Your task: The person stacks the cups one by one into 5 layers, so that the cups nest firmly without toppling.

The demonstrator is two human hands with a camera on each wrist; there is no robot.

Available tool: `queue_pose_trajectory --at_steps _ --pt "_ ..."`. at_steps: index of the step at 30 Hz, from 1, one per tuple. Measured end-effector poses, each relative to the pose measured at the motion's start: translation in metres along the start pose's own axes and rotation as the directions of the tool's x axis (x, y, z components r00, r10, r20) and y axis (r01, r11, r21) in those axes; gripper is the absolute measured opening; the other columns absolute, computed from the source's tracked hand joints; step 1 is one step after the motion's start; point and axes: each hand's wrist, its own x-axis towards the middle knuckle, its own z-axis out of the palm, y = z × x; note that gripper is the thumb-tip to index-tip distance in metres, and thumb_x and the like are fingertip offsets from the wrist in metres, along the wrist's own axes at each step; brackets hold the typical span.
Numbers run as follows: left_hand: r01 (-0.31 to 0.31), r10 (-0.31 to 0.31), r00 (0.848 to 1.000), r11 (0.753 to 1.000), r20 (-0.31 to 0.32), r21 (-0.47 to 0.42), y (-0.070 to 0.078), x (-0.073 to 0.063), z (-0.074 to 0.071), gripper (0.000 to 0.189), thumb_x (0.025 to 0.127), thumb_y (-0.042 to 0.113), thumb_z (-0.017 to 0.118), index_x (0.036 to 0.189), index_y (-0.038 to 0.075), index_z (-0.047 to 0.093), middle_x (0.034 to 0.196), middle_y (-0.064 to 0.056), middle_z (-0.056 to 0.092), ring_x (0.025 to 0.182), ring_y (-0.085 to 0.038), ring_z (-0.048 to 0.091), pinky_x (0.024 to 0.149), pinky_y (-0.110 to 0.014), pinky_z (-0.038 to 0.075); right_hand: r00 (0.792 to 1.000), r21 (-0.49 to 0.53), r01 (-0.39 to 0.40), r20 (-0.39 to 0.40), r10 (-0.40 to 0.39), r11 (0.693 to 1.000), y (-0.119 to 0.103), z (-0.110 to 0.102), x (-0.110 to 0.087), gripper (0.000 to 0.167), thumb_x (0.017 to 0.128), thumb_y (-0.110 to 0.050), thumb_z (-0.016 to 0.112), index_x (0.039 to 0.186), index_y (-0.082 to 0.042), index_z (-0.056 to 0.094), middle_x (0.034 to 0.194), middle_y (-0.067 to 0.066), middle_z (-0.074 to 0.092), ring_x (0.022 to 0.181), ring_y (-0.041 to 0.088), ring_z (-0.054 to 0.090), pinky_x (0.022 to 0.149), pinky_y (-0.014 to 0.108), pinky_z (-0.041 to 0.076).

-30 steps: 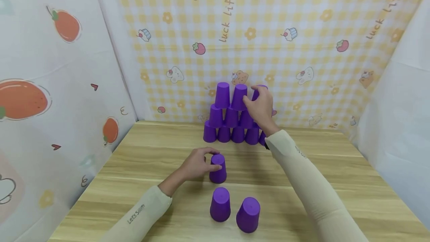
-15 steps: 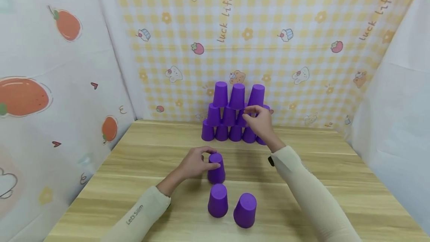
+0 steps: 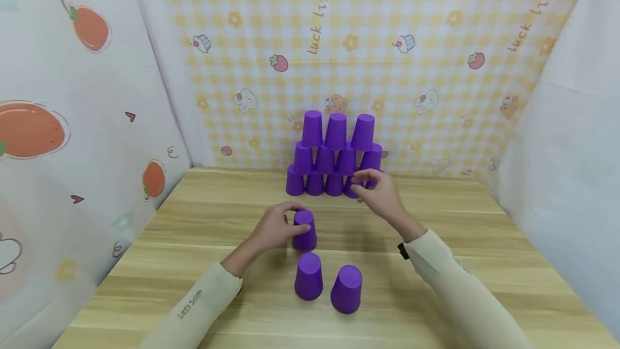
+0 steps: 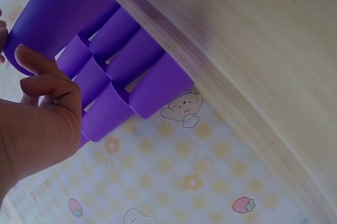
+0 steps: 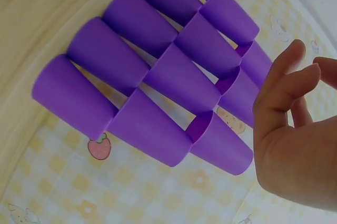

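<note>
My left hand [image 3: 273,226] has its thumb and fingers around the upper part of an upside-down purple cup [image 3: 304,237] standing on the table. In the left wrist view this cup [image 4: 55,16] fills the upper left corner, next to the curled fingers. Behind it rises a three-row pyramid of purple cups [image 3: 337,133], with three on top. My right hand [image 3: 385,197] holds nothing; its fingers are loosely bent in front of the pyramid's lower right side, hiding part of the bottom row. The right wrist view shows the stacked cups [image 5: 155,126] beside that hand.
Two more upside-down purple cups, a left one [image 3: 308,278] and a right one [image 3: 346,290], stand nearer on the wooden table [image 3: 426,295]. A checked cloth [image 3: 426,15] hangs right behind the pyramid, and a white printed cloth [image 3: 97,139] at the left.
My right hand has let go of the top row's right cup and come down and back towards me. My left hand stays at its cup. The head view has shifted slightly.
</note>
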Motion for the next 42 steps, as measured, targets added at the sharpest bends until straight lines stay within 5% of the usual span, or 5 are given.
queue_pose_trajectory --at_steps 9,16,25,33,42 --pt "0.015 -0.016 0.999 0.999 -0.041 -0.036 0.005 0.0 0.0 0.049 0.082 0.021 0.082 0.125 0.004 0.065 0.114 -0.006 0.069 0.053 -0.013 0.05 0.049 -0.027 0.045 0.996 0.004 0.007 0.086 -0.007 1.0 0.008 -0.008 -0.028 0.024 0.09 -0.003 0.067 0.113 0.006 0.066 0.108 0.019 0.068 0.071 0.024 0.067 0.063 0.036 0.059" --pt "0.026 -0.031 0.997 0.997 -0.067 -0.072 0.004 -0.001 0.0 0.049 0.083 0.019 0.081 0.128 0.006 0.064 0.121 -0.007 0.068 0.054 -0.012 0.049 0.051 -0.025 0.044 0.966 0.041 -0.014 0.258 0.003 0.999 0.012 -0.015 -0.052 0.028 0.091 -0.003 0.067 0.118 0.005 0.065 0.118 0.022 0.066 0.067 0.021 0.068 0.061 0.031 0.057" --pt "0.022 -0.033 0.992 0.995 -0.12 -0.094 0.01 0.012 -0.005 0.053 0.082 0.018 0.082 0.129 0.003 0.062 0.126 -0.012 0.064 0.055 -0.014 0.05 0.054 -0.026 0.046 0.849 0.057 0.053 0.524 -0.075 0.997 0.019 -0.021 -0.08 0.038 0.09 -0.007 0.07 0.127 -0.004 0.063 0.124 0.018 0.064 0.07 0.017 0.067 0.055 0.024 0.05" --pt "0.036 -0.055 0.985 0.992 -0.165 -0.12 0.022 0.033 -0.011 0.059 0.079 0.021 0.085 0.129 0.001 0.062 0.124 -0.014 0.066 0.098 -0.023 0.064 0.081 -0.037 0.055 0.707 0.11 0.153 0.682 -0.186 0.982 0.028 -0.013 -0.086 0.055 0.081 -0.015 0.081 0.132 -0.007 0.06 0.126 0.019 0.062 0.082 0.024 0.069 0.052 0.022 0.048" --pt "0.003 -0.033 0.982 0.986 -0.184 -0.165 0.053 0.06 -0.026 0.054 0.079 0.021 0.085 0.125 0.003 0.065 0.118 -0.014 0.068 0.1 -0.029 0.066 0.073 -0.039 0.059 0.664 0.13 0.172 0.717 -0.212 0.977 0.031 -0.006 -0.089 0.047 0.079 -0.016 0.083 0.122 -0.01 0.066 0.12 0.006 0.066 0.087 0.013 0.067 0.053 0.022 0.05"
